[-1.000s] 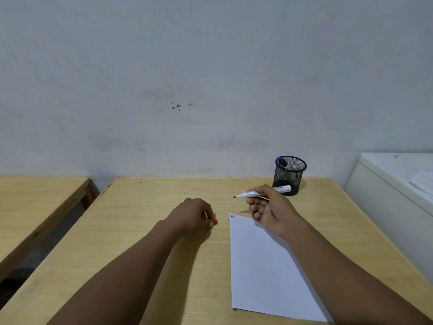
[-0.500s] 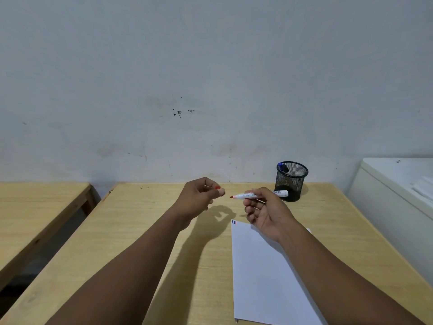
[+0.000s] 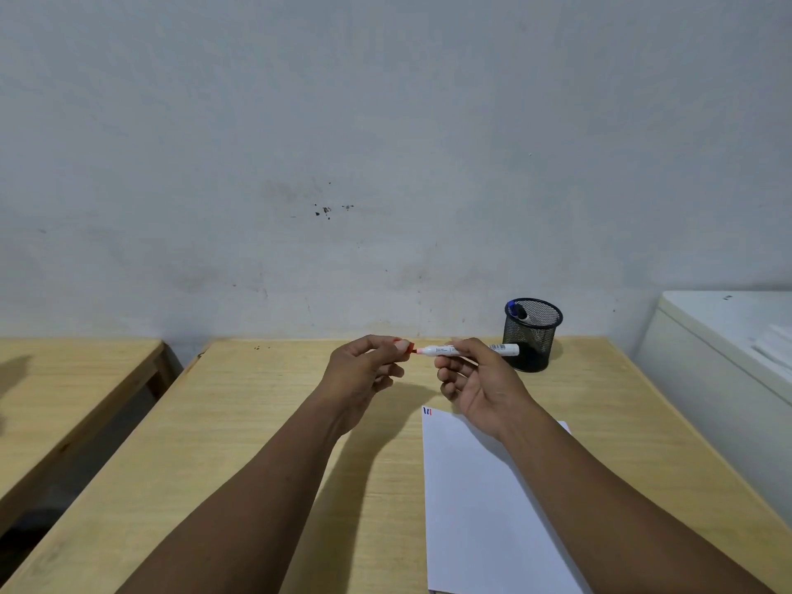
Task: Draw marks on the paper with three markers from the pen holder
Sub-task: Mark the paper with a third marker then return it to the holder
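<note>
My right hand holds a white marker level above the table, its red tip pointing left. My left hand pinches the marker's red cap, which meets the tip. Both hands hover over the back of the wooden table. A white sheet of paper lies below my right forearm, with short blue and red marks at its top left corner. The black mesh pen holder stands at the back right, with a blue-capped marker and a dark one inside.
A second wooden table stands to the left across a narrow gap. A white cabinet or appliance borders the table on the right. A bare grey wall rises just behind the table.
My left hand lifted the red cap off the table and carried it right to the marker's tip. My right hand rose slightly with the marker.
</note>
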`<state>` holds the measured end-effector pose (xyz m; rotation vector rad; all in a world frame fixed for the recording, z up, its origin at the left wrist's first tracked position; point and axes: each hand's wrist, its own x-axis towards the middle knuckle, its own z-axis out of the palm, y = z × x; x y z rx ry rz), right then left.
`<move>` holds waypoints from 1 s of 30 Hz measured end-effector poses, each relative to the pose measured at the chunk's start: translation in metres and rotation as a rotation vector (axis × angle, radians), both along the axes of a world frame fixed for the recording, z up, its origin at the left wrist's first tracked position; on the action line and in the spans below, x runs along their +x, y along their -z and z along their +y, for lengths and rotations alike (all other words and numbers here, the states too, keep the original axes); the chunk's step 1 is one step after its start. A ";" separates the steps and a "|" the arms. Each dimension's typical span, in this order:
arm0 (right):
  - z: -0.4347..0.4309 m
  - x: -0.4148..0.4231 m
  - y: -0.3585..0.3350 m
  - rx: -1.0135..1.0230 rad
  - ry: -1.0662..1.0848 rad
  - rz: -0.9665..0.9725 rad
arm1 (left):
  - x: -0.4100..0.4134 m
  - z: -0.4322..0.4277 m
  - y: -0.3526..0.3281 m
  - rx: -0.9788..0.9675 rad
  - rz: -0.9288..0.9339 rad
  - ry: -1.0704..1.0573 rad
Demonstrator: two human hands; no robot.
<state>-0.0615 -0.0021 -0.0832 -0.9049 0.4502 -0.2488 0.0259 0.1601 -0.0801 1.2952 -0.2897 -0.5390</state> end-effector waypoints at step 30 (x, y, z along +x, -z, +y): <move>-0.109 -0.026 -0.045 -1.346 -0.036 0.493 | 0.022 -0.073 -0.051 0.123 -0.467 -0.120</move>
